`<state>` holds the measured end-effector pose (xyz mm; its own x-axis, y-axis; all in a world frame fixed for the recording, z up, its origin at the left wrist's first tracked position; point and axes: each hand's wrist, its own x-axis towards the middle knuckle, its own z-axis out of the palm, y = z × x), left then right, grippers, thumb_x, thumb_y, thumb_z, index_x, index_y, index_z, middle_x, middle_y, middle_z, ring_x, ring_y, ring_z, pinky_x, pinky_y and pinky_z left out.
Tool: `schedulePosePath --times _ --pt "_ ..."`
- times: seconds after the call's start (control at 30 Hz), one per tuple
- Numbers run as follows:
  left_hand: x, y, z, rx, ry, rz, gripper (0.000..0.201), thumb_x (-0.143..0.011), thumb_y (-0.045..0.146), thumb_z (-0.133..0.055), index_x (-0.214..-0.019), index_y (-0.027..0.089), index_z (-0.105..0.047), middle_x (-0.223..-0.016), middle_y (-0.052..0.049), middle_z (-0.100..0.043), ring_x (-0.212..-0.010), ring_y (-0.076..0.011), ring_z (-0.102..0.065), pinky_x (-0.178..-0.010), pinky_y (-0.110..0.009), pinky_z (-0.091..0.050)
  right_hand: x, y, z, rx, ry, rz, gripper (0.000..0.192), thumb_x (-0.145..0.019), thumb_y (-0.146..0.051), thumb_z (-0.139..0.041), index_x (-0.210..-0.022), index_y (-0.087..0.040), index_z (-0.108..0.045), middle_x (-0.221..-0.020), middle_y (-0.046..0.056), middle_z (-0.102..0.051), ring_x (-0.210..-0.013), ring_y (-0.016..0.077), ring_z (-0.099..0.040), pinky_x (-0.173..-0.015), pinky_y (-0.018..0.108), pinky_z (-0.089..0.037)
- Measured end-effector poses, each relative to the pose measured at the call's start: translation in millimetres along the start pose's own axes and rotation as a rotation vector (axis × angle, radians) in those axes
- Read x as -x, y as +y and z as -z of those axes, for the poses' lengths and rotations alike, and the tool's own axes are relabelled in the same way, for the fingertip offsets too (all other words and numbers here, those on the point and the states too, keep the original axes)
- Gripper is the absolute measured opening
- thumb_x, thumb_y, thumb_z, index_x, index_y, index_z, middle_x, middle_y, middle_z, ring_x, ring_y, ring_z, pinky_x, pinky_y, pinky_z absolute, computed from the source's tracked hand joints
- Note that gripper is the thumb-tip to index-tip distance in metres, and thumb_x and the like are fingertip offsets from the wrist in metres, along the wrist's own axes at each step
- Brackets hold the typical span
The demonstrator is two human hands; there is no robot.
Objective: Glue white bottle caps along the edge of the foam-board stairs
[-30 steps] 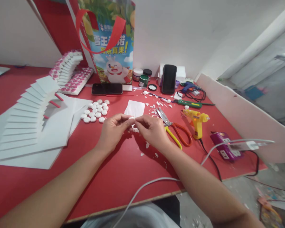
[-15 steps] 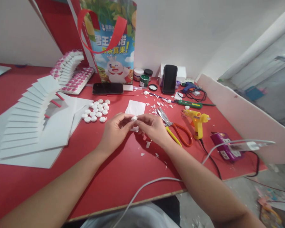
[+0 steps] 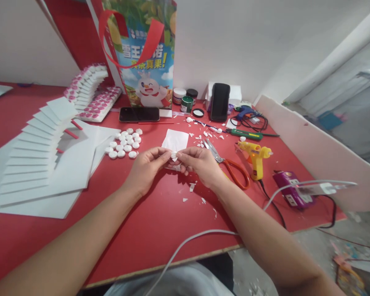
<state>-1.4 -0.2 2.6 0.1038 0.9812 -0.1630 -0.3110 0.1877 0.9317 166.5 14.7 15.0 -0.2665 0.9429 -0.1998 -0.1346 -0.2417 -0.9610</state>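
About fifteen finished discs point(image 3: 123, 143) lie left of the scissors point(image 3: 226, 163) while I pinch another disc point(image 3: 173, 155) with both hands' fingers point(image 3: 165, 155), foam sheet point(image 3: 174, 140) remaining.

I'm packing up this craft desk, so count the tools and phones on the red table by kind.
Phones: 2, one lying flat, one standing upright
Glue guns: 2, yellow, blue
Scissors: 1
Green-handled tool: 1
Total: 6
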Motion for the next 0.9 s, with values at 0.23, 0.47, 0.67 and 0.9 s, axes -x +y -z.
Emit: schedulePosePath --times 0.23,0.47,0.67,0.9 --pt "0.6 2.1 -1.0 0.022 -0.022 0.026 0.037 -0.069 0.044 -0.090 -0.080 0.012 -0.074 -0.078 -0.007 -0.076 -0.073 -0.0171 -0.071 -0.080 -0.032 -0.057 -1.6 2.2 0.2 -0.027 -0.002 -0.009 0.030 -0.067 -0.040 -0.089 -0.073 -0.014 -0.074 -0.065 0.002 -0.072 -0.049 0.0080 -0.059 -0.043 0.019 -0.048" --pt "-0.3 -2.8 1.2 0.016 -0.006 0.038 0.036 -0.066 0.041 -0.091 -0.080 0.013 -0.073 -0.074 -0.004 -0.074 -0.070 -0.0147 -0.068 -0.077 -0.028 -0.054 1.4 0.8 -2.2 0.017 -0.011 0.025 0.031 -0.067 -0.041 -0.090 -0.073 -0.014 -0.074 -0.066 0.002 -0.071 -0.049 0.0083 -0.060 -0.045 0.020 -0.051" --pt "-0.9 -1.2 -0.9 -0.055 0.046 -0.010 0.042 -0.063 0.046 -0.093 -0.084 0.015 -0.072 -0.075 -0.004 -0.075 -0.071 -0.0174 -0.070 -0.078 -0.032 -0.056 -0.9 2.2 1.9 -0.118 -0.047 -0.046 0.037 -0.063 -0.039 -0.093 -0.081 -0.012 -0.076 -0.070 0.004 -0.074 -0.060 0.0109 -0.067 -0.056 0.022 -0.057" --pt "1.8 1.0 -1.1 -0.188 0.041 -0.130 0.042 -0.067 0.049 -0.090 -0.090 0.017 -0.075 -0.083 -0.005 -0.077 -0.077 -0.0219 -0.072 -0.078 -0.035 -0.059 -2.5 4.7 4.6 -0.059 -0.032 0.022 0.036 -0.067 -0.041 -0.091 -0.086 -0.013 -0.078 -0.065 0.001 -0.071 -0.059 0.0111 -0.065 -0.059 0.024 -0.058"
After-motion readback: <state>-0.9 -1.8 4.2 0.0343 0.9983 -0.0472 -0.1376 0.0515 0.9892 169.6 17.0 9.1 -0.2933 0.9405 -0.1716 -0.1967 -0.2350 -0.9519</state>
